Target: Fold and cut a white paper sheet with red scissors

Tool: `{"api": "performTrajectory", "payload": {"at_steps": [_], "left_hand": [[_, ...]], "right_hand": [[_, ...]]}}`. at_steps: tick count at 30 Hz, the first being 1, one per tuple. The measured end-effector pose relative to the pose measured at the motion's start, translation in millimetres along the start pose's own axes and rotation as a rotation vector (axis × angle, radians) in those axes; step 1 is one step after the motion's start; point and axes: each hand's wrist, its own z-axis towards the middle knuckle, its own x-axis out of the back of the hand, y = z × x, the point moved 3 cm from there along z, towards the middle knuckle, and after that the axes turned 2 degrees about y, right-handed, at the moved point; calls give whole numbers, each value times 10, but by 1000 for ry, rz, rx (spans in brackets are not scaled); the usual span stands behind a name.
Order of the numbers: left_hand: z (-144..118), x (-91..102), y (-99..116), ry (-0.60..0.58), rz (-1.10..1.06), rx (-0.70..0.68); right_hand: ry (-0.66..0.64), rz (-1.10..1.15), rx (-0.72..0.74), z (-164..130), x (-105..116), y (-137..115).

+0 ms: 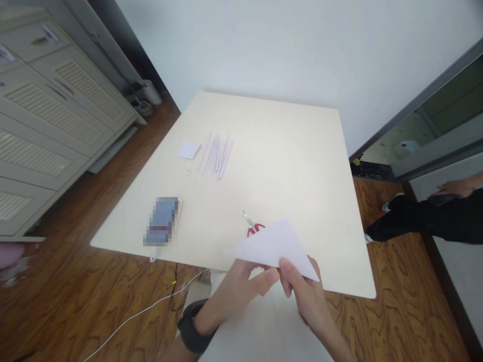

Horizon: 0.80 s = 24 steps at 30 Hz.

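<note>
Both my hands hold a white sheet of paper [273, 245], folded into a triangle, above the near edge of the cream table [287, 166]. My left hand [241, 286], with a dark wristband, grips its lower edge from below. My right hand [305, 291] pinches the same edge a little to the right, thumb on top. Red-handled scissors [252, 226] lie on the table just beyond the paper, partly hidden by it.
Several thin white paper strips [217, 155] and a small white paper square [188, 149] lie at the far left of the table. A blurred blue object [162, 220] rests near the left edge. A white cable [151, 306] runs across the wooden floor. Another person sits at the right [433, 216].
</note>
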Motion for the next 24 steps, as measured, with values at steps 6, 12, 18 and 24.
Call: {"api": "performTrajectory", "payload": {"at_steps": [6,12,18,24], "left_hand": [[12,127,-67,126,-25,-4],[-4,160,-135,194,-90,-25],[18,129,-139,272,-174,-10],[58,451,87,548,-313,-179]], "right_hand": [[-67,-40,17,56,8,-38],[-72,-52,30,86,-9,-67],[-59,-87,30,81,3,-82],[16,-261,28,212,120,62]]}}
